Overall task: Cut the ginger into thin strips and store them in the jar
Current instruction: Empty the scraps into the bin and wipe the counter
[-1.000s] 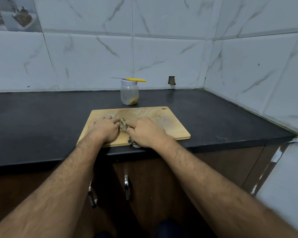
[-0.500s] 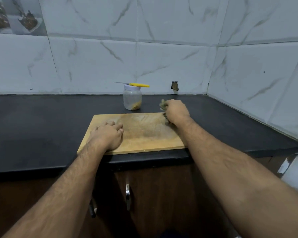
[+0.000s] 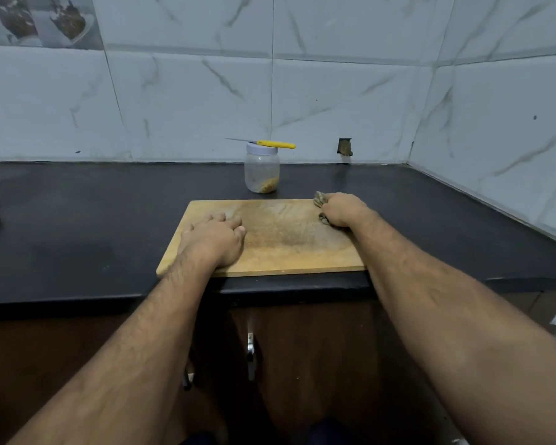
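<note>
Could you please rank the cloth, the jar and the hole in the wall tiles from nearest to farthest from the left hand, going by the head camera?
From the left hand:
1. Jar, beyond the board's far edge, slightly right.
2. Cloth, bunched in the right hand at the board's far right corner.
3. Hole in the wall tiles, back right, above the counter.

White marble-veined wall tiles (image 3: 190,101) back a black countertop (image 3: 77,220) over brown cabinets (image 3: 318,348).

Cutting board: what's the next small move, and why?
Probably sweep the cloth in the right hand back across the cutting board while the left hand steadies it: the board looks smeared, and the knife lies on the lidded jar.
</note>
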Demonstrator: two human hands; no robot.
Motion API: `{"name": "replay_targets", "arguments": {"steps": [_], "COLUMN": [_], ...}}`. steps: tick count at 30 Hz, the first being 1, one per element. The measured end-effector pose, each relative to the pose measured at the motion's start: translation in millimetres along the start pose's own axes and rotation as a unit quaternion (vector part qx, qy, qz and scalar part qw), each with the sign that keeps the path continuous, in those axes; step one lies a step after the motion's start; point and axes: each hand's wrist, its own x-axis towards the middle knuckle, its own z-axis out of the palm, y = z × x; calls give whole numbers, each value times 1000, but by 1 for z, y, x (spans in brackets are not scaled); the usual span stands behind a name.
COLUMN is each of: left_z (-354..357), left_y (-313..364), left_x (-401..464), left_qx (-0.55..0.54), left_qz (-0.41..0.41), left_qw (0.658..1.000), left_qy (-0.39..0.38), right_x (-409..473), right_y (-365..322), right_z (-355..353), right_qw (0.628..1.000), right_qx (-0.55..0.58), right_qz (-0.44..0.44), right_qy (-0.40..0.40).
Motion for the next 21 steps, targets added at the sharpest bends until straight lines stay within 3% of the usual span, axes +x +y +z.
{"name": "replay_targets", "arguments": {"steps": [8,12,15,17,19,21], "left_z": [-2,-4,-3,-4,-9,-15], "left_y": [0,1,2,2,0,-6], "left_x": [-1,-2,-4,-12,-22,-32], "left_qx": [-16,-24,-42,-110,-181,-146], "left_qz": [-20,-15,-8,-11,-50,-110], "left_qw": [1000,1000,999,992,971,960], "left_qy": [-15,-6,0,54,148,213], "right_x": [-75,-125,-164,-175,-164,-142], "right_y": [4,10,8,12,20,27], "right_z": [1,6,6,1,-8,-17], "right_qw": [1000,998,992,985,979,975], "right_qx": [-5,-1,-59,-70,15,96], "right_qz": [-21,-16,-28,-17,32,89], "right_qy": [7,57,111,156,203,182]}}
